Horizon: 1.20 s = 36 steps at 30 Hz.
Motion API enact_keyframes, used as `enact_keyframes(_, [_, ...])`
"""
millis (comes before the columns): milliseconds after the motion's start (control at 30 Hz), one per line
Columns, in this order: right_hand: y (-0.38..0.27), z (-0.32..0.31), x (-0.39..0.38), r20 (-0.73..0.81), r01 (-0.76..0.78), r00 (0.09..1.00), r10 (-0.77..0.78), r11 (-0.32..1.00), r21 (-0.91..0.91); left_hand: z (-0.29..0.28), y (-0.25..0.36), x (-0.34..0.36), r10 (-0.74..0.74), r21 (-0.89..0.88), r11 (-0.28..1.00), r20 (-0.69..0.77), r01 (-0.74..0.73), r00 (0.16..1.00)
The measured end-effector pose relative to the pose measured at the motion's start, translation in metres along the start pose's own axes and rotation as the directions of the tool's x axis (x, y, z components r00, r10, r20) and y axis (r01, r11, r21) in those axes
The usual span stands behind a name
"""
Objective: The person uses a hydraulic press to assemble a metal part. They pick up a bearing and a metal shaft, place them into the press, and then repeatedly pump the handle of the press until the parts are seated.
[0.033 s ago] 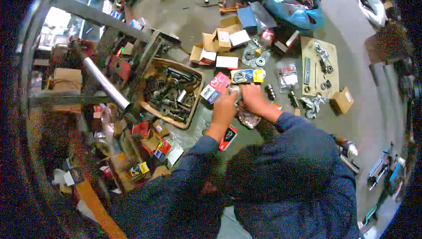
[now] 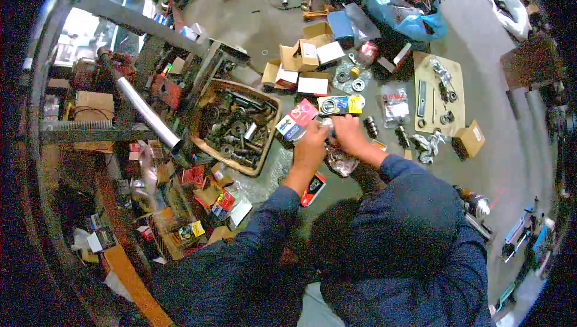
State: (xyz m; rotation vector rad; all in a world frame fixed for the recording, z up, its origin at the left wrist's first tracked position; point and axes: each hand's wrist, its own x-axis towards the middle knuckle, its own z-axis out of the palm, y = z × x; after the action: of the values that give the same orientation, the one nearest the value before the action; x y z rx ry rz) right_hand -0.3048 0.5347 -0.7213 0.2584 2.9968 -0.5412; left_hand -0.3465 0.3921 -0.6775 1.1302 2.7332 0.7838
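My left hand point(image 2: 310, 146) and my right hand point(image 2: 351, 137) meet at the centre, fingers closed. Between the fingertips is a small pale, shiny piece, mostly covered, whose kind I cannot make out. Just under my right hand lies a crumpled clear plastic bag point(image 2: 342, 163). A pink, white and blue box point(image 2: 296, 121) is beside my left fingers. Beyond the fingertips sits a yellow and blue package point(image 2: 340, 105) with a ring pictured on it. A black and red box point(image 2: 313, 189) lies close to my left wrist.
A tray point(image 2: 275, 124) of oily metal parts stands at left. Opened cardboard boxes point(image 2: 299, 56) sit ahead. On the right, a cardboard sheet point(image 2: 455, 74) carries metal parts, with a small brown box point(image 2: 469, 139) nearby. A blue plastic bag point(image 2: 374, 11) stands farther off; a metal tube point(image 2: 146, 112) juts out left.
The whole scene has shifted very slightly in the picture and looks sharper. Both hands stay together in the same place.
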Motion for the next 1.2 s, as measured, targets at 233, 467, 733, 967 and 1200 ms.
enact_keyframes(233, [0.020, -0.057, -0.034, -0.289, 0.250, 0.952, -0.097, 0.790, 0.559, -0.027, 0.018, 0.011, 0.159, -0.160, 0.965, -0.271, -0.207, 0.949])
enact_keyframes(467, [0.014, -0.117, -0.060, -0.262, 0.311, 0.946, -0.192, 0.771, 0.555, -0.019, 0.028, 0.018, -0.224, -0.919, -0.216, 0.375, 0.330, 0.899])
enact_keyframes(733, [-0.010, -0.104, -0.069, -0.189, 0.383, 0.923, -0.336, 0.861, 0.336, 0.029, -0.003, -0.032, 0.068, -0.595, -0.616, 0.613, 0.516, 0.787])
enact_keyframes(967, [-0.011, -0.136, -0.067, -0.275, 0.408, 0.913, -0.302, 0.682, 0.607, 0.027, 0.009, -0.029, 0.034, -0.626, -0.524, 0.662, 0.578, 0.748])
enact_keyframes(1200, [0.042, -0.163, -0.067, -0.247, -0.040, 0.926, 0.286, 0.724, 0.689, 0.017, -0.015, -0.040, 0.036, -0.563, -0.582, 0.703, 0.587, 0.710])
